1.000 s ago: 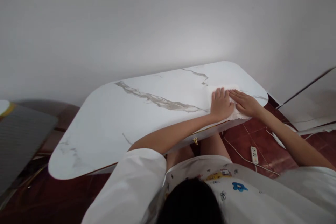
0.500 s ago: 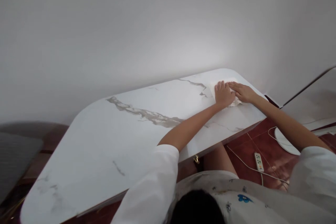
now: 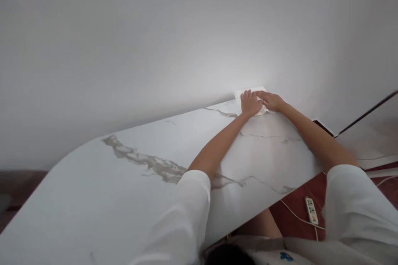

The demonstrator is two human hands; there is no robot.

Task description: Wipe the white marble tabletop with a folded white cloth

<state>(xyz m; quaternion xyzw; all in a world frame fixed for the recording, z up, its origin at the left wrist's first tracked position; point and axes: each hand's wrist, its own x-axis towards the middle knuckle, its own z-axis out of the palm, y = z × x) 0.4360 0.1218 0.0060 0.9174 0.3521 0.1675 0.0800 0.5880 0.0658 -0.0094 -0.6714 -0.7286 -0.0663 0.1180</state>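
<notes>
A thin white cloth (image 3: 239, 94) lies at the back edge of the white, marble-patterned table (image 3: 149, 149), close to the wall. On top of it, my left hand (image 3: 250, 102) presses flat with its fingers spread. My right hand (image 3: 271, 101) also lies flat on the cloth, fingers stretched leftward and touching the left hand. Part of the cloth is crumpled beneath the palms, and the rest of it there is hidden. Both arms reach far forward across the tabletop.
A plain pale wall (image 3: 174, 41) rises right behind the table. On the red tiled floor (image 3: 295, 207) at the lower right lies a power strip (image 3: 311, 210) with a white cable. A dark thin bar (image 3: 367, 112) slants at the right.
Both hands have slid the cloth away from me and slightly left, to the table's back edge. My view has moved closer over the table.
</notes>
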